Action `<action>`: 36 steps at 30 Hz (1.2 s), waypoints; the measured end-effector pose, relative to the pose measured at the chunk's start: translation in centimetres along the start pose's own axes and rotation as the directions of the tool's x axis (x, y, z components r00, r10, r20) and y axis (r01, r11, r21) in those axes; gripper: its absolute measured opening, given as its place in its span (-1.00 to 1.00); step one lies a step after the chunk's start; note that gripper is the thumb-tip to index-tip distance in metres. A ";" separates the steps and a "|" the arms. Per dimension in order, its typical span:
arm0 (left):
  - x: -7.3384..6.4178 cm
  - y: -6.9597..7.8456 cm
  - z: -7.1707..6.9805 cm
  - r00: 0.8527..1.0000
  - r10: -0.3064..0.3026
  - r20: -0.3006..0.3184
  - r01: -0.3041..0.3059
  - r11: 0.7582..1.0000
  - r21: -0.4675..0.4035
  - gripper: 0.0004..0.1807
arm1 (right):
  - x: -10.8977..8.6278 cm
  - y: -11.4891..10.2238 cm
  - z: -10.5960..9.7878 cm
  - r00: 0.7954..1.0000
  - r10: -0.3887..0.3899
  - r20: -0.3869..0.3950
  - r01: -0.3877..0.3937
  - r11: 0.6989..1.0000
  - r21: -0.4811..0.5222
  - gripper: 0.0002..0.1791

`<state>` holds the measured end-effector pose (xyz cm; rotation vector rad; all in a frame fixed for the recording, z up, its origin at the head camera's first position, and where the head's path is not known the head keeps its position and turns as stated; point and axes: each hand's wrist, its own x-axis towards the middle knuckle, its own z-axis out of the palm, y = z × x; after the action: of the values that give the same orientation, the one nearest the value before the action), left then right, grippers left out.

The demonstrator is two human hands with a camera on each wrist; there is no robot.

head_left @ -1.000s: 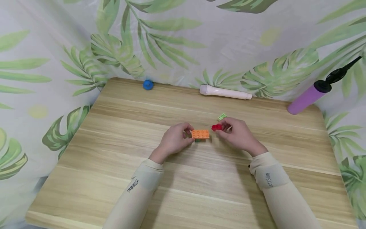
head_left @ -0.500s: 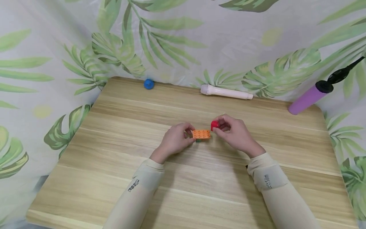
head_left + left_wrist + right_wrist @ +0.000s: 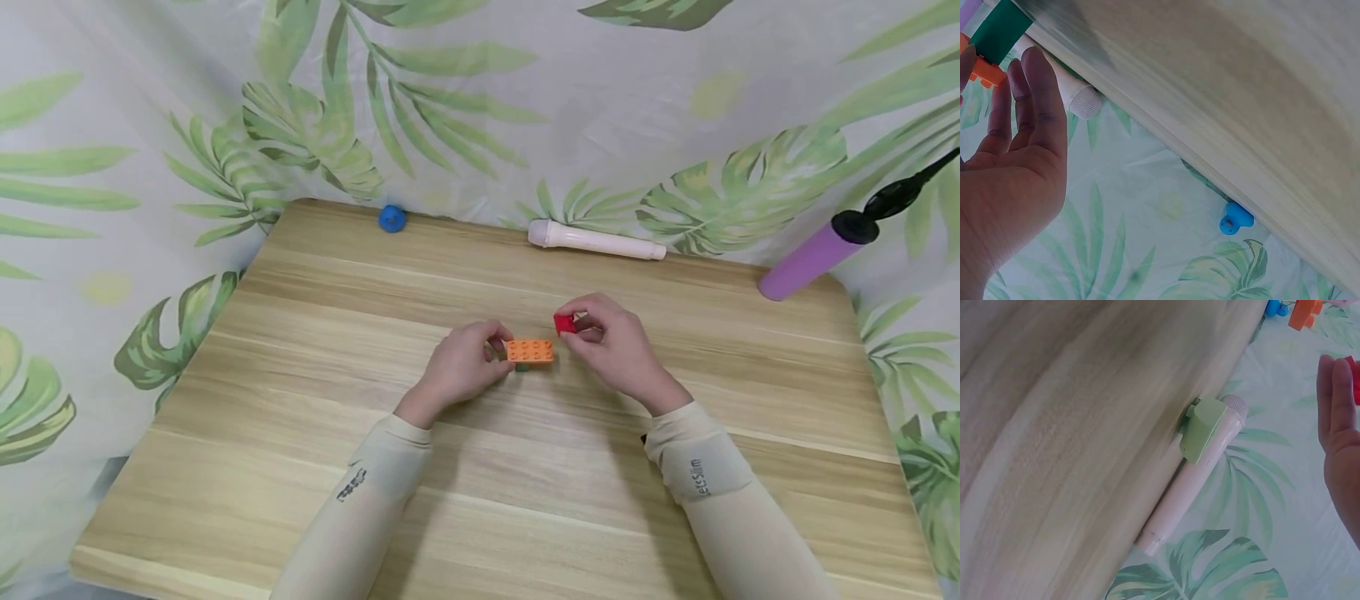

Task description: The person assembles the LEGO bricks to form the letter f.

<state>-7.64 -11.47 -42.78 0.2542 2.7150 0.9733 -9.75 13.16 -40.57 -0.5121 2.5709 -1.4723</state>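
Note:
My left hand (image 3: 465, 362) pinches the left end of an orange toy building brick (image 3: 530, 351), whose studded top faces up. A dark green brick (image 3: 1001, 28) sits beneath the orange one, mostly hidden from above but plain in the left wrist view. Up and to the right of the orange brick, my right hand (image 3: 617, 346) pinches a small red brick (image 3: 564, 324) between thumb and fingers. The red brick is apart from the orange one. A light green brick (image 3: 1202, 431) lies on the table, seen in the right wrist view and hidden behind my right hand in the head view.
Along the back edge of the wooden table (image 3: 300, 400) lie a blue toy piece (image 3: 392, 219) and a pale pink microphone (image 3: 596, 240). A purple hand pump (image 3: 810, 262) with a black top stands at the back right. Leaf-patterned cloth (image 3: 450, 108) hangs behind.
My right hand has moved slightly left and away from me, turning the red brick as it goes. It now covers the light green brick in the head view. My left hand stays almost still.

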 end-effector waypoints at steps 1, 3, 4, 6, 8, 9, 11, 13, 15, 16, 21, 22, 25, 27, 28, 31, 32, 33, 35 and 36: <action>0.0 0.0 0.0 1.000 0.000 0.000 0.000 1.000 0.000 -0.65 | 0.0 0.1 0.0 1.000 -0.003 -0.007 0.003 1.000 -0.005 -0.70; 0.0 -0.1 0.0 1.000 0.001 -0.003 -0.001 1.000 0.001 -0.65 | 0.1 0.2 0.1 1.000 -0.015 -0.024 0.015 1.000 -0.010 -0.65; 0.0 -0.1 0.1 1.000 0.001 -0.004 -0.001 1.000 0.001 -0.65 | 0.1 0.2 0.1 0.999 -0.020 -0.032 0.020 1.000 -0.011 -0.63; 0.0 -0.1 0.1 1.000 0.000 -0.001 0.000 1.000 0.002 -0.66 | 0.0 0.2 0.1 0.998 -0.027 -0.049 0.027 1.000 -0.011 -0.61; 0.0 -0.1 0.2 1.000 -0.003 0.004 0.003 1.000 0.001 -0.66 | -0.1 0.1 0.1 0.997 -0.031 -0.069 0.031 1.000 0.000 -0.60; 0.0 -0.1 0.2 1.000 -0.005 0.005 0.005 1.000 0.001 -0.66 | -0.2 0.1 0.1 0.996 -0.033 -0.078 0.034 0.999 0.011 -0.60; -0.1 -0.1 0.2 1.000 -0.006 0.007 0.006 1.000 0.005 -0.66 | -0.3 0.2 0.1 0.994 -0.046 -0.099 0.048 0.999 0.022 -0.58; -0.1 -0.1 0.3 1.000 -0.003 0.003 0.003 1.000 0.008 -0.66 | -0.3 0.3 0.0 0.991 -0.059 -0.119 0.062 0.998 0.022 -0.56; -0.1 -0.1 0.2 1.000 0.001 -0.003 -0.001 1.000 0.011 -0.66 | -0.3 0.3 0.0 0.989 -0.063 -0.135 0.066 0.998 0.020 -0.52; -0.1 -0.1 0.2 1.000 0.002 -0.005 -0.002 1.000 0.011 -0.66 | -0.3 0.4 0.0 0.988 -0.061 -0.142 0.064 0.998 0.021 -0.50; 0.0 -0.1 0.2 1.000 0.004 -0.011 -0.004 1.000 0.013 -0.65 | -0.2 0.4 0.1 0.984 -0.014 -0.179 0.026 0.997 0.069 -0.49; 0.0 -0.1 0.2 1.000 0.003 -0.011 -0.002 1.000 0.013 -0.65 | -0.2 0.3 0.1 0.982 -0.009 -0.187 0.024 0.997 0.077 -0.51; 0.1 -0.1 0.2 1.000 -0.001 -0.010 0.001 1.000 0.014 -0.65 | -0.2 0.2 0.1 0.978 -0.016 -0.207 0.033 0.997 0.076 -0.55; 0.1 -0.2 0.2 1.000 0.000 -0.011 0.001 1.000 0.016 -0.65 | -0.2 0.0 0.1 0.977 -0.027 -0.211 0.044 0.996 0.073 -0.57; 0.1 -0.2 0.2 1.000 0.001 -0.011 -0.001 1.000 0.016 -0.64 | -0.1 0.0 0.2 0.977 -0.031 -0.209 0.047 0.996 0.072 -0.57; 0.1 -0.2 0.1 1.000 0.006 -0.014 -0.006 1.000 0.015 -0.64 | 0.0 0.0 0.4 0.984 -0.034 -0.177 0.046 0.997 0.062 -0.59; 0.1 -0.2 0.1 1.000 0.007 -0.015 -0.007 1.000 0.013 -0.64 | 0.0 0.0 0.5 0.987 -0.034 -0.155 0.042 0.998 0.051 -0.59; 0.1 -0.2 0.1 1.000 0.008 -0.015 -0.008 1.000 0.011 -0.64 | 0.1 0.0 0.7 0.991 -0.034 -0.129 0.039 0.999 0.035 -0.60; 0.1 -0.2 0.1 1.000 0.008 -0.013 -0.008 1.000 0.009 -0.64 | 0.2 0.0 1.0 0.997 -0.036 -0.071 0.035 0.999 -0.009 -0.60; 0.1 -0.2 0.1 1.000 0.010 -0.011 -0.010 1.000 0.008 -0.64 | 0.2 0.0 1.2 0.998 -0.036 -0.043 0.035 0.999 -0.033 -0.60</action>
<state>-7.69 -11.58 -42.99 0.2647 2.7309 0.9693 -9.59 12.06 -41.15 -0.5389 2.6365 -1.4710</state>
